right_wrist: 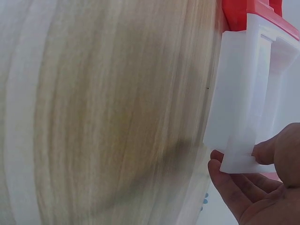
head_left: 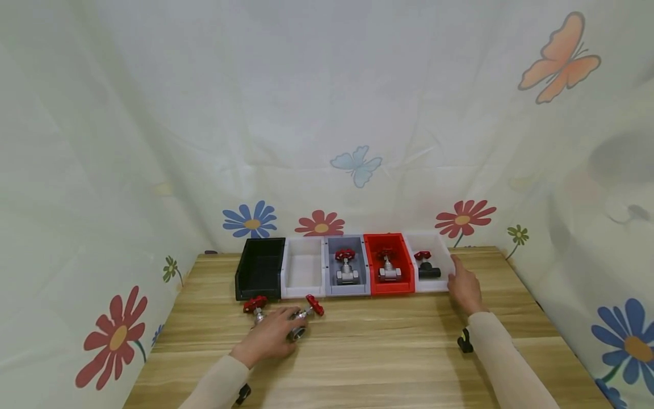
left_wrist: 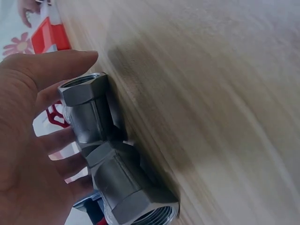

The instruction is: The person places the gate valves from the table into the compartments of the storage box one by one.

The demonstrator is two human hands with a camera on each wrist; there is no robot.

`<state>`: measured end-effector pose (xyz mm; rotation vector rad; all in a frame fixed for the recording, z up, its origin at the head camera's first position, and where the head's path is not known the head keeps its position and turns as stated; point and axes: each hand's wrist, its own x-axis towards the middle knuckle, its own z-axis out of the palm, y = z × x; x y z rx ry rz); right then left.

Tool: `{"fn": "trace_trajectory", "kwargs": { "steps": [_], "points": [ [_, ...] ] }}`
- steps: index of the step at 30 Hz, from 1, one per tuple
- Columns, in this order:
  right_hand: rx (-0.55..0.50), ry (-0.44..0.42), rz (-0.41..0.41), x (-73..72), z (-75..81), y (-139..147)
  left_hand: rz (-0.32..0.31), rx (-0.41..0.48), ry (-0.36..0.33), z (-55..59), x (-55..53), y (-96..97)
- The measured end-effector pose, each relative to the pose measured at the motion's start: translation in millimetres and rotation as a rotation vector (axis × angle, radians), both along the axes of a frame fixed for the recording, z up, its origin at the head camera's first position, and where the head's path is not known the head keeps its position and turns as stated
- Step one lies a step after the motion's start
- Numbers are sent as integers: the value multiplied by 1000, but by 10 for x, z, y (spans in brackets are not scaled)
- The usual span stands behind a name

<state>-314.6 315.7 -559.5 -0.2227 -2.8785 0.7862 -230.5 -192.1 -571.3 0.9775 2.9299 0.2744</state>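
Observation:
My left hand (head_left: 271, 336) lies over two metal valves with red handwheels. In the left wrist view, its thumb and index finger are around the hex end of one valve (left_wrist: 89, 112). The other fingers pass behind the second valve (left_wrist: 126, 187), which sits end to end with the first. Both bodies are close to the tabletop. My right hand (head_left: 465, 286) pinches the side wall of the rightmost white bin (head_left: 447, 267), thumb inside and fingers outside. In that bin lies a black-bodied valve (head_left: 429, 271) with a red handwheel.
Left of that bin, the red bin (head_left: 411, 287) and grey bin (head_left: 329, 289) each hold a metal valve with a red handwheel. Another white bin (head_left: 302, 291) and a black bin (head_left: 258, 292) continue the row. They stand toward the back of a wooden table (head_left: 378, 352), before a flowered curtain.

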Motion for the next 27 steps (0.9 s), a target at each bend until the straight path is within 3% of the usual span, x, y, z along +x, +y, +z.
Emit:
{"fn": "trace_trajectory", "kwargs": {
  "steps": [10,19,27],
  "points": [
    [3,-22,-8,-14,-9,4,14,-40,-10,-44,-56,42],
    [17,-10,0,-26,-26,11,-22,-47,-15,12,-81,52],
    [23,0,7,-26,-62,22,-10,-39,-71,51,-92,65]
  ]
}}
